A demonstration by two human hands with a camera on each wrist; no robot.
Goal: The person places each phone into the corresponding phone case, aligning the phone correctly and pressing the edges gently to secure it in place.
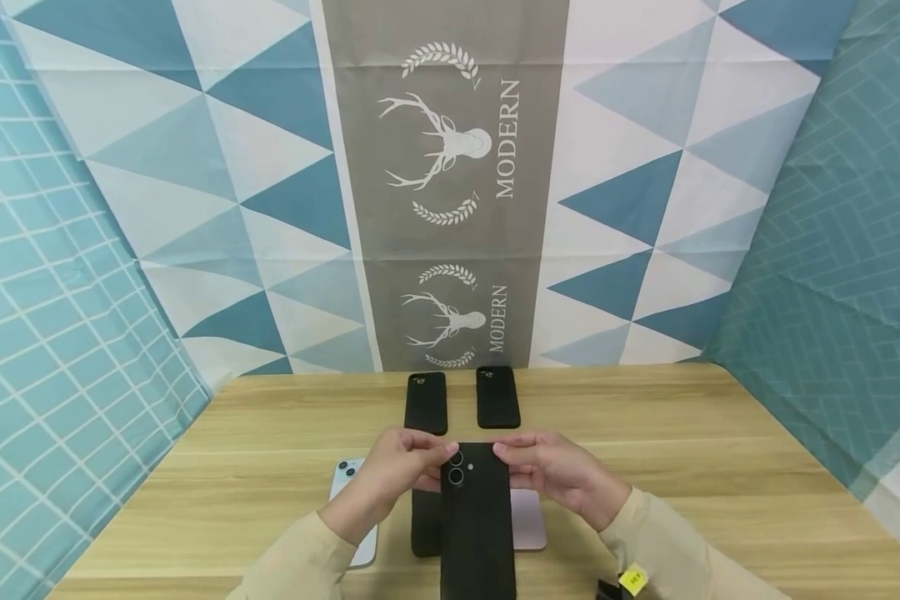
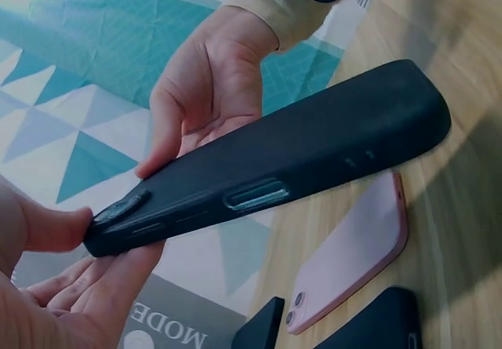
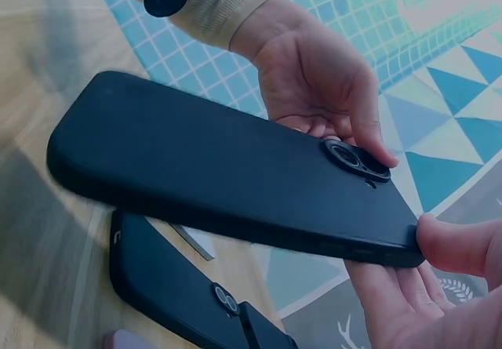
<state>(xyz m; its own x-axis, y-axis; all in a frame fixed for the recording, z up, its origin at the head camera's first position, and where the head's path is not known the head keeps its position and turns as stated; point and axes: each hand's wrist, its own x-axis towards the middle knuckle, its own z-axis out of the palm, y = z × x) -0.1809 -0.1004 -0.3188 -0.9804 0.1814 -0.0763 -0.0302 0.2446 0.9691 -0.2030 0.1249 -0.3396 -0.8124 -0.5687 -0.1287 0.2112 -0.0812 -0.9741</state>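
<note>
Head view, over a light wooden table: a person in cream sleeves holds a black-cased phone just above the tabletop, camera end pointing to 12 o'clock, its back and twin lenses turned up toward the wearer. The left hand pinches the top corner at the phone's 10 o'clock, thumb by the lenses; the right hand pinches the opposite corner at 2 o'clock. Both hands grasp only the upper end, which leaves the long body free and the edges of the case open to view, seemingly so the fit can be worked or checked.

From the left wrist, the cased phone shows its side buttons, with the right hand's fingers curled behind it and the left thumb pressed on the end. From the right wrist, the phone is seen tilted off the table, the left hand cupping the camera corner.

Other items lie flat and apart, as if laid out in turn: two black cases side by side at 12 o'clock near the patterned backdrop, a pale blue phone at 9 o'clock partly under the left wrist, a pink phone at 3 o'clock, and another black case beneath the held phone.
</note>
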